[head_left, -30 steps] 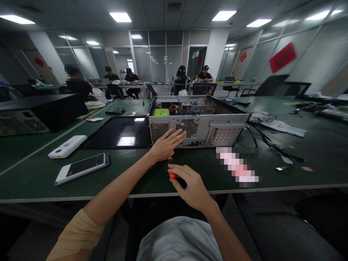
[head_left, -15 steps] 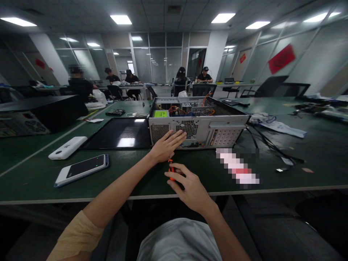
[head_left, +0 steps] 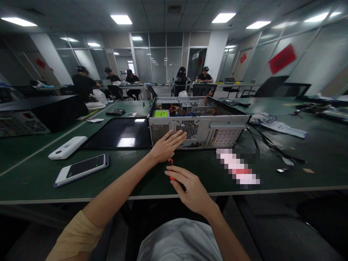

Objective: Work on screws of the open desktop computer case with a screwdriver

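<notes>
An opened computer case (head_left: 203, 127) lies on its side, its rear panel facing me and wires showing inside. My left hand (head_left: 168, 145) is stretched out against that panel below the fan grille, fingers straight; its thumb is mostly hidden near the screwdriver's tip. In front of it, my right hand (head_left: 189, 185) pinches the orange and black handle of a screwdriver (head_left: 171, 177) between thumb and fingers. The screwdriver points toward the panel, and its tip is hidden under my left hand.
A black side panel (head_left: 119, 135) lies left of the case. Nearer are a white power bank (head_left: 67, 148) and a white device with a dark screen (head_left: 83, 169). Black cables (head_left: 272, 139) lie right. Another computer case (head_left: 40, 114) stands far left; several people sit behind.
My right hand's fingers have shifted round the screwdriver handle and now cover more of it. My left hand and the computer case stay where they were.
</notes>
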`<move>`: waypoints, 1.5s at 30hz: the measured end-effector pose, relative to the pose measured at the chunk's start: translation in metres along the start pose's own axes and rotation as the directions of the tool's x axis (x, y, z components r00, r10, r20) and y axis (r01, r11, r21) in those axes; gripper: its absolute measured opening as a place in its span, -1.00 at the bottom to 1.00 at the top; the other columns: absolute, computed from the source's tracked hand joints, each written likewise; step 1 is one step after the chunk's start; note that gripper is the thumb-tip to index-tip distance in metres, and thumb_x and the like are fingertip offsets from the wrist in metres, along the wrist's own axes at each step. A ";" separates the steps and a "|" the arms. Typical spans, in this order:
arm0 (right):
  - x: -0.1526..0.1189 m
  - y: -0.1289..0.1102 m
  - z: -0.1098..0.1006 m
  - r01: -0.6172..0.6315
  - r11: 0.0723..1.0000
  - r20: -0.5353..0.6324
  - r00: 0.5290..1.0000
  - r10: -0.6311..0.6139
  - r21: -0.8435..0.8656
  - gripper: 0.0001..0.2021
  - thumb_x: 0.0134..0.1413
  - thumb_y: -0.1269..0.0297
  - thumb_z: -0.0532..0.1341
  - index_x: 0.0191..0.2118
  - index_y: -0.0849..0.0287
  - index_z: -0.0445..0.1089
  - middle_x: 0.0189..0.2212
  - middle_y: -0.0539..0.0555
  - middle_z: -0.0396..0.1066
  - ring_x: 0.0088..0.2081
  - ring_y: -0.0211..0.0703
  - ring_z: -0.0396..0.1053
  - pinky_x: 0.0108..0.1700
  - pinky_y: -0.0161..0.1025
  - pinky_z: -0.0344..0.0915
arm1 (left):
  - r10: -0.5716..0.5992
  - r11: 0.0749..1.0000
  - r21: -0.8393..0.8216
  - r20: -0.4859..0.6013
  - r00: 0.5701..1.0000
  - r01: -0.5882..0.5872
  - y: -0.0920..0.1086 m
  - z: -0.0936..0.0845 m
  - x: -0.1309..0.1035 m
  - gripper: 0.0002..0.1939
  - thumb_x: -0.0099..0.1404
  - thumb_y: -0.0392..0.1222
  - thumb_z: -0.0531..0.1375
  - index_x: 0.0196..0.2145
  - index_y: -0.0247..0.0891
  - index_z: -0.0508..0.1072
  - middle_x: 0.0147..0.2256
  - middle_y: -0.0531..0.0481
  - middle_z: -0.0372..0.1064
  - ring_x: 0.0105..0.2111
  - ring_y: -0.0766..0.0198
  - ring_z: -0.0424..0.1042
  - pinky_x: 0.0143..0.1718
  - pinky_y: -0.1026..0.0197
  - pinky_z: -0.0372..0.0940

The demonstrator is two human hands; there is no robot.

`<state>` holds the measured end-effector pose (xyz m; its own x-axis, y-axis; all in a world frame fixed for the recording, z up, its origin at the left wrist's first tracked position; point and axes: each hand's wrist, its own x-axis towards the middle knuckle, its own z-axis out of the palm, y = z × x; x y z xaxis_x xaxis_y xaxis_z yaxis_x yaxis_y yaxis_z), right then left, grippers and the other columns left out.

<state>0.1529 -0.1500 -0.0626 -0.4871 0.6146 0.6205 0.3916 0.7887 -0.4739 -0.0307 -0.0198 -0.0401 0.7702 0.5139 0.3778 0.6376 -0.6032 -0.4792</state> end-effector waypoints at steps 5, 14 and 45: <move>0.000 -0.001 -0.002 0.001 1.000 0.078 0.997 0.001 -0.027 -0.63 0.37 0.44 0.14 0.19 0.03 0.43 0.16 0.11 0.47 0.15 -0.05 0.46 0.23 0.01 0.42 | -0.002 1.000 -0.004 0.006 1.000 0.002 0.000 -0.002 0.000 -0.04 0.26 -0.27 0.18 0.49 -0.41 -0.17 0.50 -0.18 -0.25 0.50 0.08 -0.30 0.50 -0.10 -0.26; -0.001 0.002 0.005 -0.101 0.990 -0.061 0.994 0.095 -0.101 -0.73 0.31 0.18 0.29 0.05 0.12 0.44 -0.07 0.16 0.46 -0.13 -0.06 0.52 -0.05 -0.09 0.54 | -0.005 1.000 0.015 0.010 1.000 0.005 0.000 -0.003 0.000 -0.06 0.28 -0.28 0.17 0.49 -0.42 -0.17 0.50 -0.16 -0.29 0.50 0.10 -0.33 0.50 -0.08 -0.31; -0.002 0.003 0.004 0.001 1.000 -0.089 0.996 0.000 0.018 -0.80 0.32 0.36 0.25 0.01 0.09 0.49 -0.03 0.14 0.50 -0.06 -0.11 0.52 0.01 -0.16 0.49 | -0.010 1.000 0.026 0.017 1.000 0.009 0.001 -0.002 0.000 -0.03 0.27 -0.26 0.20 0.50 -0.40 -0.21 0.50 -0.17 -0.28 0.51 0.11 -0.37 0.50 -0.07 -0.37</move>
<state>0.1518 -0.1488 -0.0676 -0.4151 0.6114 0.6737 0.3772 0.7896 -0.4841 -0.0301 -0.0213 -0.0387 0.7636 0.5300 0.3687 0.6439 -0.5827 -0.4958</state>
